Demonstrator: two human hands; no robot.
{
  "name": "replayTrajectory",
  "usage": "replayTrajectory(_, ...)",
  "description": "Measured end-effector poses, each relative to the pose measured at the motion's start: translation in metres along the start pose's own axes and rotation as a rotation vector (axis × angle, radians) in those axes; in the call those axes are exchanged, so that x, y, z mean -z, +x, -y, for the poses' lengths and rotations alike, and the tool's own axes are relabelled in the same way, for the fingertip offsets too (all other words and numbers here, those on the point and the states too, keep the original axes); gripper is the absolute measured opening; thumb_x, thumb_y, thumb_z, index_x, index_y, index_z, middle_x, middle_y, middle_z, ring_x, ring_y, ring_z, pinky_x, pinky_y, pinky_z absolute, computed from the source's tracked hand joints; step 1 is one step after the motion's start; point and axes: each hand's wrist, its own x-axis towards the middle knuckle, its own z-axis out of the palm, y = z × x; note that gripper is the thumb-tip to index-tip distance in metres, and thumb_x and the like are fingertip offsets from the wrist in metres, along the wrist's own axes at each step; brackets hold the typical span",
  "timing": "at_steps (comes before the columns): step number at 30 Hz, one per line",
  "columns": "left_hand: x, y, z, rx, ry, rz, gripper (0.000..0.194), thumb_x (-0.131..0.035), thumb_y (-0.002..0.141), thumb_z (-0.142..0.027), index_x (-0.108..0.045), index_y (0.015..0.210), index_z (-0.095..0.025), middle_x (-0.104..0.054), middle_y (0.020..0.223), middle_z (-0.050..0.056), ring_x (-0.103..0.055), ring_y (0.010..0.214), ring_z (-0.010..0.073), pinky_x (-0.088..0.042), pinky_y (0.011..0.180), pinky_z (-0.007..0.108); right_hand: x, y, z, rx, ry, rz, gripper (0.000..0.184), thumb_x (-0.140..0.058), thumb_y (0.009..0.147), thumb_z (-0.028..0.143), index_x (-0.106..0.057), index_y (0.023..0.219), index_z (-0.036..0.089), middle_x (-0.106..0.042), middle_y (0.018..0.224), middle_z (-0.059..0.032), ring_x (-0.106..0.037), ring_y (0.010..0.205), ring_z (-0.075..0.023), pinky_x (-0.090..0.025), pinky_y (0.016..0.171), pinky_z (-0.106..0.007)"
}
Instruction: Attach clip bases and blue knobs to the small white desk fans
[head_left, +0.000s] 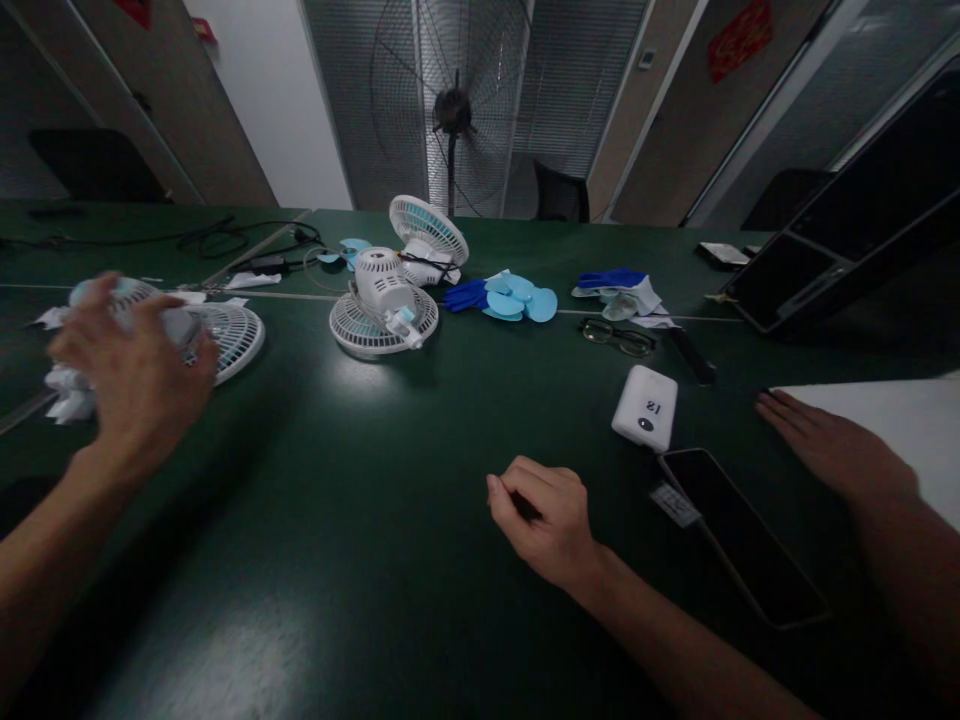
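My left hand [139, 360] is raised at the left, slightly blurred, fingers spread and curved. It is in front of a small white fan [236, 335] and hides much of it; whether it touches the fan I cannot tell. My right hand [547, 515] rests on the table in a loose fist, thumb against the index finger, with nothing visible in it. Ahead of it lies a second small fan [382, 290], grille down with its motor housing up. Behind that a third small fan [429, 240] leans back. Light blue fan blades [521, 298] lie to their right.
On the green table [360, 560] are blue-and-white gloves [619, 290], glasses [616, 337], a white device marked 18 [646, 405] and a dark phone [742, 535]. Another person's hand [840, 445] lies by white paper [911, 430] at right. Black cables [217, 240] run along the back left.
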Motion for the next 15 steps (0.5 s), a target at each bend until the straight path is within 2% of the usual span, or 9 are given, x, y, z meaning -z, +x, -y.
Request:
replayTrajectory(1, -0.005, 0.007, -0.028, -0.136, -0.039, 0.009, 0.042, -0.042, 0.107, -0.039, -0.043, 0.143, -0.019, -0.035, 0.16, 0.015, -0.028, 0.149, 0.0401, -0.022, 0.118, 0.067, 0.0, 0.0, 0.0, 0.003, 0.005, 0.007, 0.033, -0.057, 0.1, 0.017, -0.052, 0.067, 0.019, -0.048, 0.06, 0.0049, -0.043, 0.05, -0.007, -0.031, 0.052, -0.025)
replayTrajectory(2, -0.012, 0.014, -0.055, -0.297, -0.085, 0.097, 0.038, -0.041, 0.107, -0.035, -0.048, 0.14, -0.017, -0.047, 0.151, 0.015, -0.04, 0.143, 0.0363, -0.029, 0.117, 0.06, 0.0, -0.001, -0.001, 0.004, 0.01, 0.01, 0.033, -0.058, 0.1, 0.016, -0.052, 0.067, 0.019, -0.048, 0.061, 0.0049, -0.044, 0.05, -0.0071, -0.031, 0.052, -0.025)
replayTrajectory(3, -0.022, 0.02, -0.08, -0.419, -0.114, 0.187, 0.038, -0.041, 0.107, -0.034, -0.049, 0.141, -0.016, -0.053, 0.147, 0.016, -0.044, 0.14, 0.0351, -0.031, 0.116, 0.056, 0.0, -0.001, -0.001, 0.005, 0.013, 0.013, 0.033, -0.058, 0.1, 0.016, -0.052, 0.068, 0.019, -0.049, 0.061, 0.0048, -0.044, 0.051, -0.0071, -0.031, 0.052, -0.025)
replayTrajectory(5, -0.043, 0.031, -0.124, -0.502, -0.133, 0.219, 0.042, -0.044, 0.107, -0.038, -0.05, 0.145, -0.019, -0.055, 0.147, 0.015, -0.047, 0.137, 0.0341, -0.034, 0.115, 0.051, 0.001, -0.002, -0.001, 0.009, 0.023, 0.019, 0.032, -0.058, 0.099, 0.016, -0.052, 0.068, 0.019, -0.05, 0.061, 0.0046, -0.045, 0.051, -0.0071, -0.032, 0.053, -0.025)
replayTrajectory(7, -0.062, 0.036, -0.154, -0.475, -0.103, 0.205, 0.048, -0.047, 0.106, -0.043, -0.052, 0.144, -0.013, -0.057, 0.141, 0.02, -0.05, 0.131, 0.0388, -0.036, 0.109, 0.053, 0.002, -0.003, 0.0, 0.01, 0.034, 0.027, 0.031, -0.058, 0.099, 0.015, -0.053, 0.069, 0.019, -0.05, 0.061, 0.0045, -0.046, 0.051, -0.0073, -0.033, 0.053, -0.025)
replayTrajectory(9, -0.075, 0.037, -0.173, -0.437, -0.064, 0.184, 0.044, -0.046, 0.106, -0.042, -0.06, 0.132, -0.009, -0.061, 0.133, 0.023, -0.052, 0.126, 0.0411, -0.036, 0.106, 0.055, 0.003, -0.002, 0.0, 0.012, 0.039, 0.026, 0.031, -0.057, 0.099, 0.015, -0.053, 0.069, 0.019, -0.051, 0.061, 0.0043, -0.046, 0.051, -0.0075, -0.033, 0.053, -0.025)
replayTrajectory(11, -0.08, 0.034, -0.18, -0.416, -0.046, 0.162, 0.04, -0.042, 0.107, -0.039, -0.065, 0.123, -0.01, -0.063, 0.128, 0.023, -0.054, 0.122, 0.0405, -0.034, 0.106, 0.054, 0.003, -0.002, 0.0, 0.016, 0.042, 0.023, 0.032, -0.057, 0.1, 0.016, -0.053, 0.068, 0.019, -0.05, 0.061, 0.0044, -0.045, 0.051, -0.0075, -0.032, 0.052, -0.025)
replayTrajectory(15, -0.079, 0.03, -0.181, -0.346, -0.063, 0.131, 0.042, -0.034, 0.11, -0.04, -0.061, 0.131, -0.015, -0.065, 0.124, 0.02, -0.057, 0.116, 0.0376, -0.033, 0.104, 0.053, 0.002, -0.001, 0.0, 0.024, 0.032, 0.02, 0.032, -0.056, 0.1, 0.016, -0.052, 0.068, 0.019, -0.049, 0.061, 0.0047, -0.044, 0.052, -0.0076, -0.032, 0.052, -0.025)
